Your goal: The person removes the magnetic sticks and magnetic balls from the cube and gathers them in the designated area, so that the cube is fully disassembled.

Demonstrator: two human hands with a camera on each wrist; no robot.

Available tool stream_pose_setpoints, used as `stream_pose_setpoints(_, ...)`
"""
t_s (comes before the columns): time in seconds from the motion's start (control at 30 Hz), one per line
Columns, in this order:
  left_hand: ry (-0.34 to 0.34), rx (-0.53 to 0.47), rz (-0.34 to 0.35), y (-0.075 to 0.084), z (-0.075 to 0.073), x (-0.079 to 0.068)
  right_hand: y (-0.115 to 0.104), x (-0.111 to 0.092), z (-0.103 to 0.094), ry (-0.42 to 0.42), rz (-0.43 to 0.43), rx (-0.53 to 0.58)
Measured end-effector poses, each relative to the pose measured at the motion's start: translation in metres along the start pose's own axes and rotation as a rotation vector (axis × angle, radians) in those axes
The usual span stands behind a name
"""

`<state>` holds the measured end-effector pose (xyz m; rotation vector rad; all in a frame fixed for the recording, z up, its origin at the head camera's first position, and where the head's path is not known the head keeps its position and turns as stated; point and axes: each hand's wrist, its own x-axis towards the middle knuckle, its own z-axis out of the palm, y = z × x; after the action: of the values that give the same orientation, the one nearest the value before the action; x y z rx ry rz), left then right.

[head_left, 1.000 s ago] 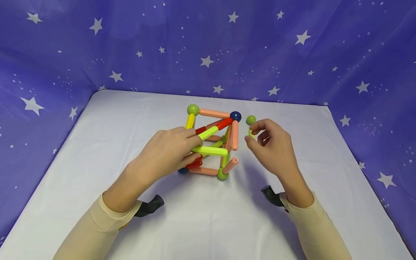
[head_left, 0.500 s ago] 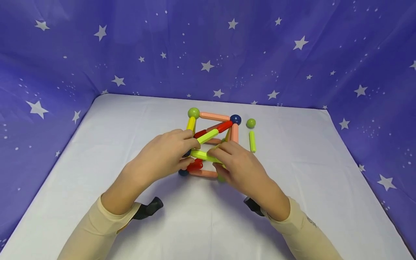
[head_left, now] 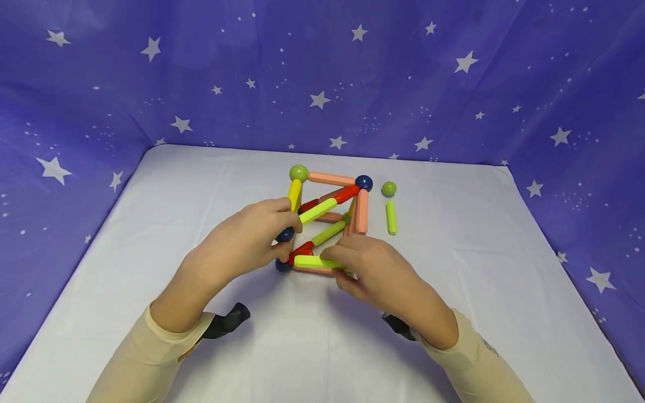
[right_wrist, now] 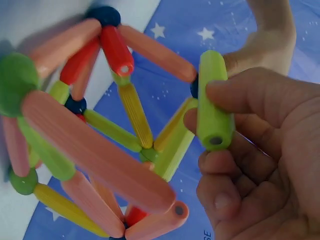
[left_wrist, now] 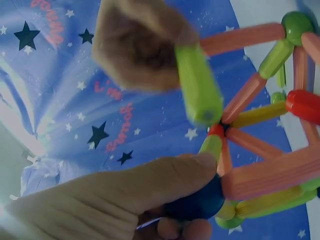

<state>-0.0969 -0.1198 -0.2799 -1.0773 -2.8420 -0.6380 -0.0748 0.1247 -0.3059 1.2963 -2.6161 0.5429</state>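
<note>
A frame of magnetic rods and balls (head_left: 331, 179) stands on the table, with pink, red, yellow and lime rods between green and dark blue balls. My left hand (head_left: 237, 238) grips a dark blue ball (left_wrist: 200, 205) at its near left corner, thumb lying along the ball and a lime rod joined to it. My right hand (head_left: 378, 268) pinches a loose lime magnetic rod (right_wrist: 214, 110) between thumb and fingers, low in front of the frame. The rod's near end shows a grey magnet. In the head view the right fingers hide the frame's near right corner.
A green ball (head_left: 389, 189) and another lime rod (head_left: 391, 218) lie on the white table (head_left: 478, 235), right of the frame. A blue curtain with stars (head_left: 322, 73) hangs behind and along the sides.
My right hand left the lime rod on the right, took hold of the one sticking out beside my left hand, and brought it off toward me. The left hand stays at the corner.
</note>
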Motion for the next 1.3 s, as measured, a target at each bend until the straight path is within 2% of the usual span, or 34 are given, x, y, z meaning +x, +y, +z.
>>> stream_pose_setpoints(0.17,0.013,0.01,0.008,-0.003,-0.001,-0.001,0.002,-0.009,-0.002,-0.019,-0.002,0.129)
stream_pose_setpoints(0.27,0.016,0.018,0.022,-0.004,-0.003,-0.001,0.012,-0.016,-0.008,0.034,0.035,0.261)
stream_pose_setpoints(0.37,0.009,0.029,0.031,-0.004,-0.004,-0.001,0.027,-0.023,-0.015,0.122,0.096,0.352)
stream_pose_setpoints(0.47,0.001,0.035,0.032,-0.005,-0.005,-0.001,0.048,-0.03,-0.022,0.217,0.22,0.37)
stream_pose_setpoints(0.6,-0.009,0.042,0.032,-0.006,-0.005,0.0,0.084,-0.038,-0.027,0.267,0.526,0.323)
stream_pose_setpoints(0.7,-0.015,0.045,0.032,-0.006,-0.005,0.0,0.115,-0.042,-0.023,0.206,0.735,0.249)
stream_pose_setpoints(0.8,-0.017,0.047,0.031,-0.007,-0.004,-0.001,0.142,-0.044,-0.012,0.093,0.85,0.193)
stream_pose_setpoints(0.93,-0.014,0.047,0.034,-0.008,-0.003,-0.002,0.168,-0.045,0.006,-0.044,0.921,0.182)
stream_pose_setpoints(1.03,-0.013,0.041,0.037,-0.008,-0.002,-0.002,0.18,-0.043,0.016,-0.112,0.955,0.198)
stream_pose_setpoints(1.3,-0.022,0.055,0.035,-0.005,-0.002,0.0,0.189,-0.04,0.021,-0.196,1.019,0.218)
